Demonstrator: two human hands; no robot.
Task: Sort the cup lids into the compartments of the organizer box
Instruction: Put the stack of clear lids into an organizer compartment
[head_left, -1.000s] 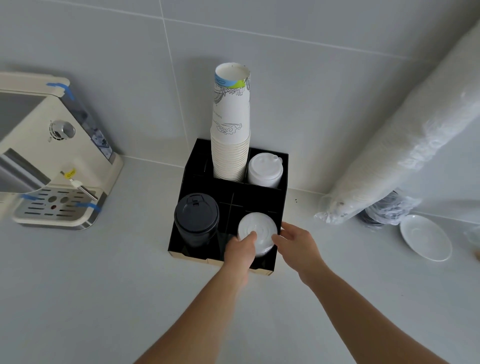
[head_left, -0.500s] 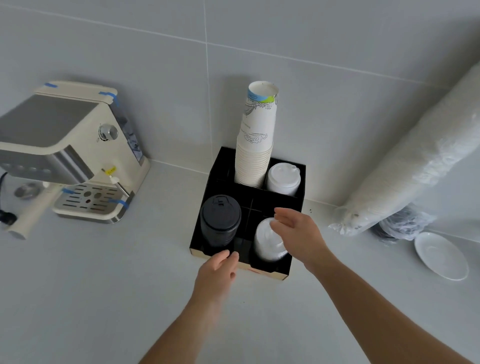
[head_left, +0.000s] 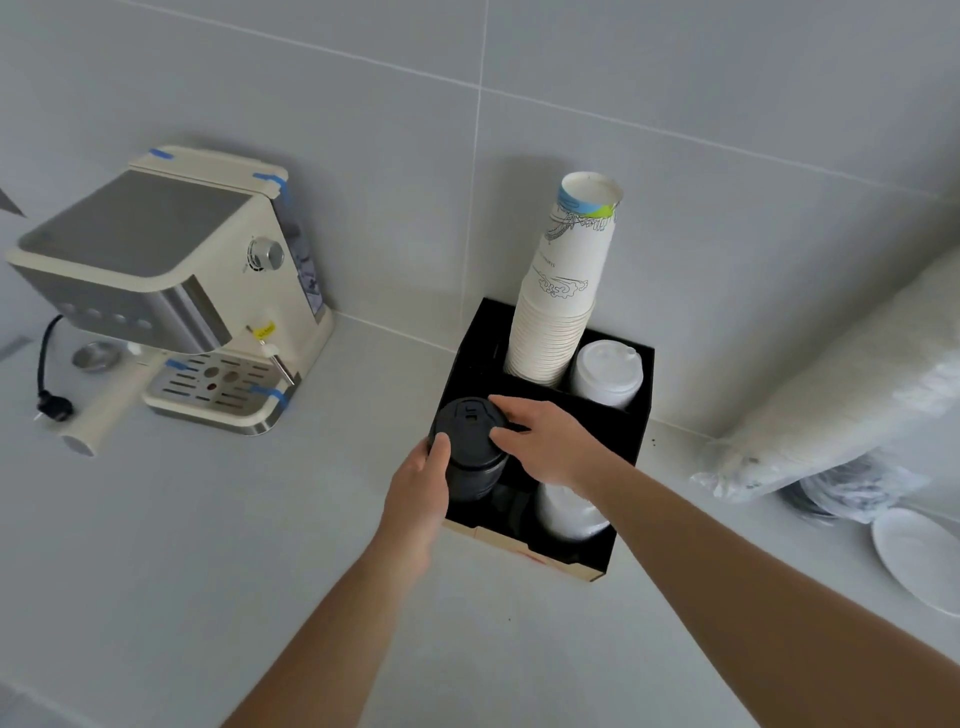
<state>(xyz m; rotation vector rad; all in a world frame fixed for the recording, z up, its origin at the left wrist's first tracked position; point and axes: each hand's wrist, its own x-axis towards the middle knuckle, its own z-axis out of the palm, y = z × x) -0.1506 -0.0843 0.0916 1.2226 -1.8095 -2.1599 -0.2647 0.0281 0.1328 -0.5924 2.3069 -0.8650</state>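
A black organizer box (head_left: 636, 415) stands against the wall. Its front left compartment holds a stack of black lids (head_left: 470, 447). My left hand (head_left: 422, 486) presses the stack's left side, and my right hand (head_left: 550, 441) grips its right side from above. A stack of white lids (head_left: 569, 512) fills the front right compartment, partly hidden by my right forearm. Another white lid stack (head_left: 605, 373) sits in the back right compartment. Paper cups (head_left: 563, 291) tower out of the back left one.
A cream espresso machine (head_left: 171, 291) stands at the left with its plug (head_left: 52, 408) on the counter. A long plastic sleeve of cups (head_left: 852, 384) leans on the wall at right, over a bag of dark lids (head_left: 852, 493). A white saucer (head_left: 922, 558) lies at the far right.
Both hands left the white lid stack in the front right compartment and moved left onto the black lid stack. The camera view shifted left.
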